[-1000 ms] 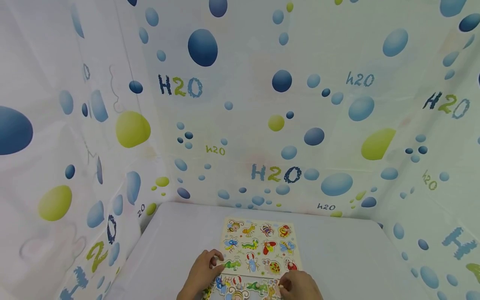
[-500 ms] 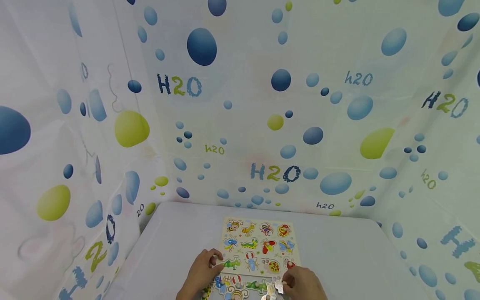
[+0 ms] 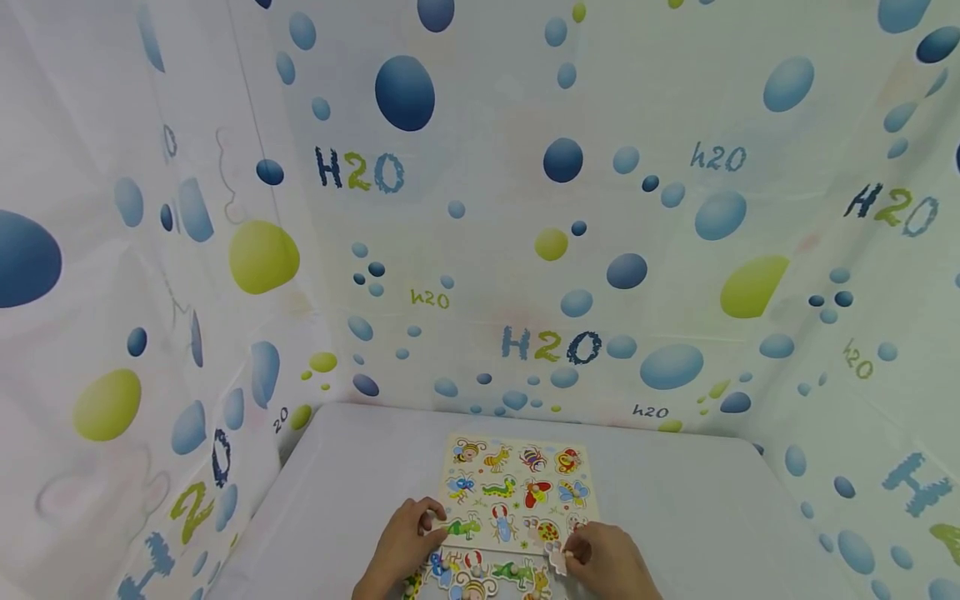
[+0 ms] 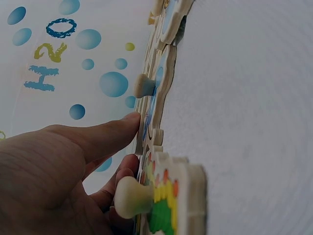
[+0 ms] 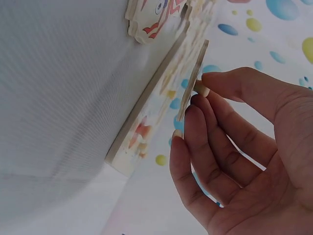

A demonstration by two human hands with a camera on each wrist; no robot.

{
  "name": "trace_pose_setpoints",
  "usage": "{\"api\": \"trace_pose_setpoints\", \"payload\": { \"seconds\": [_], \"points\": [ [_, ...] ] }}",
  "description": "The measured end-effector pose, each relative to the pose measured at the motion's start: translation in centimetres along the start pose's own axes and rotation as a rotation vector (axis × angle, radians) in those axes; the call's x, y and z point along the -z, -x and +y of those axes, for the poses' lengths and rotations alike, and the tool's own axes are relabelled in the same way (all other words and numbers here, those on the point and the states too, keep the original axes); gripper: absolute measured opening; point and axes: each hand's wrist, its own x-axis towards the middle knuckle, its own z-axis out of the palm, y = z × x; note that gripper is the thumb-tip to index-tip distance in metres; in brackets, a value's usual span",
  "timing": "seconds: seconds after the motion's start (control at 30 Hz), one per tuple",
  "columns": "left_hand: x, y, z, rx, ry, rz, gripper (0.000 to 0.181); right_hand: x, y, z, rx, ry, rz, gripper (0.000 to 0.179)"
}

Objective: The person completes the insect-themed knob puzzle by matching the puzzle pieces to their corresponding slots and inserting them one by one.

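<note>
While the left hand (image 3: 408, 537) rests loosely bent against the puzzle board (image 3: 485, 512), the right hand (image 3: 609, 560) has brought its pinched piece (image 3: 556, 558) nearer.

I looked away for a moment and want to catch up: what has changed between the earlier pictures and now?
The right hand has moved forward, toward the near right corner of the insect puzzle board, carrying a puzzle piece pinched by its knob. Nothing has visibly been let go. The board, the left hand at its near left edge and the loose grasshopper piece stayed put.
</note>
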Motion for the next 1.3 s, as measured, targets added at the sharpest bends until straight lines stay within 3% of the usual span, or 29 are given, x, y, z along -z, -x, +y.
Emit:
{"api": "trace_pose_setpoints", "payload": {
  "seconds": [0.37, 0.57, 0.87, 1.3],
  "points": [
    [0.2, 0.1, 0.3, 0.012, 0.000, -0.007, 0.017, 0.1, -1.1, -0.4, -0.078, -0.015, -0.017, 0.012],
    [0.3, 0.0, 0.2, 0.021, 0.002, -0.007, 0.017, -0.2, -1.6, -0.4, -0.051, 0.013, 0.031, 0.013],
    [0.0, -0.1, -0.2, 0.020, 0.001, -0.008, 0.018, -0.3, -2.1, -0.7, -0.090, 0.014, 0.024, 0.013],
    [0.0, -0.2, -0.1, 0.021, 0.008, -0.009, 0.018, -0.4, -2.5, -0.4, -0.043, 0.014, 0.050, 0.012]
  ]
}}
